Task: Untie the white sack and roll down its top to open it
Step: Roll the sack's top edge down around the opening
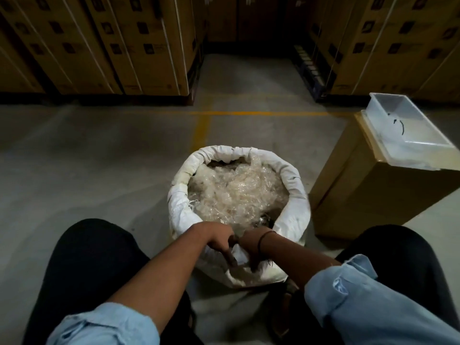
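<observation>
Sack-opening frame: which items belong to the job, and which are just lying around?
Job: white woven sack with rolled rim; left hand and right hand, both gripping its near edge.
Idle: crinkled clear plastic filling inside it; tall brown cardboard box; clear plastic tray on that box; stacked strapped cartons behind.

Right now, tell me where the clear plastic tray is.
The clear plastic tray sits at right in the head view, atop the cardboard box standing just right of the white sack.
</observation>
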### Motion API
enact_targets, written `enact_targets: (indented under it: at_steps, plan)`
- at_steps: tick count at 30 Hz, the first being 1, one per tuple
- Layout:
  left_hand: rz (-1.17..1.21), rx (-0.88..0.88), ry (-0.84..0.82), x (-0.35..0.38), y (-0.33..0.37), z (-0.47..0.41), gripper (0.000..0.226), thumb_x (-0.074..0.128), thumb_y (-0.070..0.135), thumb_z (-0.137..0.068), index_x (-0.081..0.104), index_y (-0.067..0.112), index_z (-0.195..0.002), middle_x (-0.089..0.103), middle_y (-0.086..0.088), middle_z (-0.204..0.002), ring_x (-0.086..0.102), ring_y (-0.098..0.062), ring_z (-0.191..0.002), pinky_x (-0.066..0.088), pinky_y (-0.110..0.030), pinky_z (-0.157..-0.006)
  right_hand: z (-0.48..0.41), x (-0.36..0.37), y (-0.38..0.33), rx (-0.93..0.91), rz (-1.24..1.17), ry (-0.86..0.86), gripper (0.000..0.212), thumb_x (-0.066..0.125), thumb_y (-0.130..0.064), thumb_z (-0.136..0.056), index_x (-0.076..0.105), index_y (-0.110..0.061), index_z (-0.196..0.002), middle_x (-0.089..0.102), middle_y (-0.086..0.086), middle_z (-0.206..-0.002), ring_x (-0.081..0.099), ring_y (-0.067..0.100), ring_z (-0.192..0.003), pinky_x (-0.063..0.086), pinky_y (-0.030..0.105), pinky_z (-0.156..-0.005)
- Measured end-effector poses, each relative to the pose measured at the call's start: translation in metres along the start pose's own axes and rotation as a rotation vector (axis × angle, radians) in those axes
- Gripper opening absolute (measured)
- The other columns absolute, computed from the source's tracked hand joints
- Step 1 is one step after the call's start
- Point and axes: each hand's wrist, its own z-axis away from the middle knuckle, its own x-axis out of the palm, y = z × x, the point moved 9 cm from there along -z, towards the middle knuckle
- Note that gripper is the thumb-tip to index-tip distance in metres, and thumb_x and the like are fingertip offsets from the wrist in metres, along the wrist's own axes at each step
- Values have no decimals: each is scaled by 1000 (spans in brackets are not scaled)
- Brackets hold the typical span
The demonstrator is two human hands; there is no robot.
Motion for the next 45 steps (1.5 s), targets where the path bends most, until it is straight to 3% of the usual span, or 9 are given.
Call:
enact_targets:
  at_steps: [6, 9, 13, 16, 21, 26, 32, 40, 45]
  plan:
    - [-270, -143, 333, -15, -13, 12, 39, 73, 42, -83, 65, 18, -112, 68, -6, -112, 66, -28, -102, 46, -32, -78, 18, -27, 13, 65, 208, 617, 33, 70, -18, -70, 62, -11, -101, 66, 6, -83, 68, 31, -65, 43, 31, -47]
    - [-455, -124, 572, -9, 0, 19, 33, 46, 21, -97, 59, 9, -125, 58, -13, -126, 61, -32, -109, 47, -39, -88, 7, -23, 14, 39, 134, 512, 52, 66, -22, -79, 49, -12, -127, 67, 10, -102, 67, 34, -89, 51, 38, -66]
    - [-612, 31, 808, 10, 23, 25, 44, 37, 16, -84, 73, 2, -105, 70, -17, -107, 70, -32, -77, 52, -30, -56, -9, 0, 30, 29, -341, 118, 106, 77, -51, -67, 20, -24, -153, 56, 11, -137, 55, 34, -123, 46, 40, -102]
    - [-526, -77, 646, 6, 16, 14, 46, 34, 18, -92, 57, 7, -131, 59, -16, -130, 61, -36, -109, 50, -40, -84, -12, 3, 27, 41, -292, 89, 65, 72, -50, -76, 53, -25, -134, 62, 8, -130, 60, 29, -117, 50, 38, -97]
    - [-511, -162, 464, -6, -27, 27, 56, 68, 43, -76, 52, 28, -128, 68, 2, -116, 60, -22, -114, 24, -44, -115, -1, -7, 15, 69, 10, 317, 47, 58, -23, -90, 43, -14, -134, 66, 12, -118, 66, 34, -105, 51, 42, -84]
    - [-554, -221, 478, -1, -51, 34, 30, 58, 24, -89, 56, 18, -119, 69, -5, -115, 64, -26, -108, 39, -38, -96, -6, -4, 12, 32, -1, 367, 46, 57, -21, -90, 39, -15, -132, 69, 11, -113, 68, 34, -99, 52, 42, -79]
    - [-448, -275, 496, 3, -63, 29, 34, 58, 24, -89, 55, 20, -123, 68, -4, -118, 64, -25, -108, 43, -35, -92, -2, 15, 55, -6, -271, 72, 102, 77, -61, -69, 26, -27, -151, 50, 6, -146, 51, 28, -130, 41, 35, -105]
    - [-360, -325, 474, -4, -65, 26, 47, 73, 41, -83, 56, 20, -122, 67, -5, -120, 63, -27, -113, 44, -35, -94, 15, 11, 73, 112, -49, 139, 60, 64, -35, -84, 40, -21, -138, 61, 9, -128, 62, 33, -113, 50, 39, -90]
    - [-340, -273, 320, -4, -64, 16, 80, 81, 64, -64, 53, 28, -130, 65, 0, -127, 59, -25, -122, 37, -38, -103, 8, 14, 77, 133, -92, 47, 66, 67, -36, -82, 39, -21, -140, 56, 9, -137, 58, 31, -121, 49, 41, -98]
